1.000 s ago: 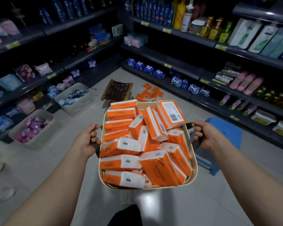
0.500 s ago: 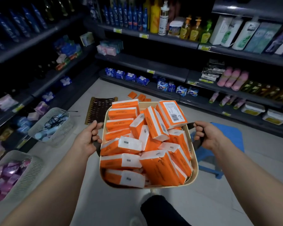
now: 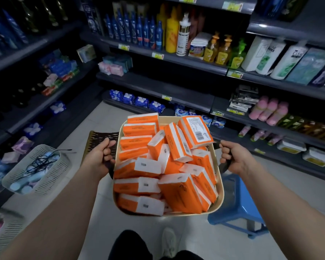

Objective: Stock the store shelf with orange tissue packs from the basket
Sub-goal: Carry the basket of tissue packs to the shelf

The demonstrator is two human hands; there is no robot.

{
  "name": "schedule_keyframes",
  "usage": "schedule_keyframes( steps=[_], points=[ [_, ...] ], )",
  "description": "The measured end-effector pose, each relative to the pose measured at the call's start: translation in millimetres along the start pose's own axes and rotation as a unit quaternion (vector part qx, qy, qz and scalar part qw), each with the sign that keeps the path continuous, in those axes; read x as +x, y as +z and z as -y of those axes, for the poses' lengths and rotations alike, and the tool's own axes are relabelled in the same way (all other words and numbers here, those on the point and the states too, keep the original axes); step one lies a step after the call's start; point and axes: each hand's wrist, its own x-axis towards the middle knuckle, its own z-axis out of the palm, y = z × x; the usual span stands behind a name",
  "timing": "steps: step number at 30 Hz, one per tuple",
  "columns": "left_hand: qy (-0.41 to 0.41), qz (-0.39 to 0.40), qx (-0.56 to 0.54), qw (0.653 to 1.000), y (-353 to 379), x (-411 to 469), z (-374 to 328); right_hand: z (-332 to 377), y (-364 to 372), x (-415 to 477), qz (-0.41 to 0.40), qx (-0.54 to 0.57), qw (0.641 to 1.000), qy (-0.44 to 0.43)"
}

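Between dim store shelves [image 3: 158, 87], one person holds one cream basket [image 3: 169, 120] off the floor. It is heaped with orange tissue packs [image 3: 178, 194], about fourteen showing and others buried. The left hand [image 3: 99, 158] and right hand [image 3: 233, 156] each curl round a dark side handle. On the floor stand one blue stool [image 3: 236, 205] and two grey mesh baskets [image 3: 45, 177]; one holds blue tubs and a black cable.

Tiled floor [image 3: 204, 241] lying at lower centre, blue stool [image 3: 238, 207] standing on it lower right, grey mesh basket [image 3: 45, 182] sitting left, dark shelf [image 3: 141, 50] carrying blue bottles [image 3: 135, 32] at top.
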Motion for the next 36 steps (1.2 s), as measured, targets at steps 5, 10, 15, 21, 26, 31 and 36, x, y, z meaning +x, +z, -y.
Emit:
schedule_keyframes(
  steps=[5, 10, 15, 21, 26, 31, 36],
  points=[
    [-0.017, 0.011, 0.0, 1.0, 32, 50, -38, 35, 26, 36, -0.026, 0.012, 1.0, -0.007],
    [-0.013, 0.037, 0.049, 0.998, 64, 114, -81, 60, 56, 74, -0.059, 0.046, 0.997, -0.012],
    [-0.034, 0.054, 0.112, 0.992, 98, 178, -130, 77, 83, 103, -0.094, 0.094, 0.991, -0.011],
    [-0.032, 0.082, 0.151, 0.985, 140, 226, -171, 92, 101, 129, -0.108, 0.138, 0.984, -0.024],
    [-0.047, 0.122, 0.18, 0.975, 176, 272, -190, 110, 108, 157, -0.127, 0.16, 0.979, -0.027],
    [-0.065, 0.133, 0.192, 0.97, 219, 315, -193, 133, 102, 191, -0.151, 0.177, 0.972, -0.021],
    [-0.072, 0.135, 0.19, 0.97, 258, 348, -191, 161, 95, 224, -0.162, 0.182, 0.97, -0.013]
  ],
)
